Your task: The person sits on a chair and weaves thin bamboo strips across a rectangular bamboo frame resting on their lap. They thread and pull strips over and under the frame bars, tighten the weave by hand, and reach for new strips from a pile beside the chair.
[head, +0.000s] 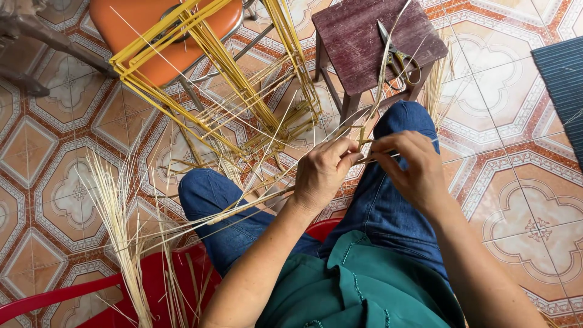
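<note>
My left hand [323, 172] pinches thin pale-yellow cane strips [274, 177] just above my knees. My right hand [412, 167] grips the same strips from the right, fingertips almost meeting the left hand's. The strips run back to a tall yellow cane frame [226, 79] that leans tilted across the floor in front of me. One long strip [384, 67] rises from my hands past the stool.
A dark wooden stool [364, 37] stands ahead with scissors [398, 56] on it. An orange chair seat [161, 30] is behind the frame. A bundle of loose pale strips [118, 225] lies left over a red plastic seat [152, 285]. A dark mat [562, 85] lies right on the tiled floor.
</note>
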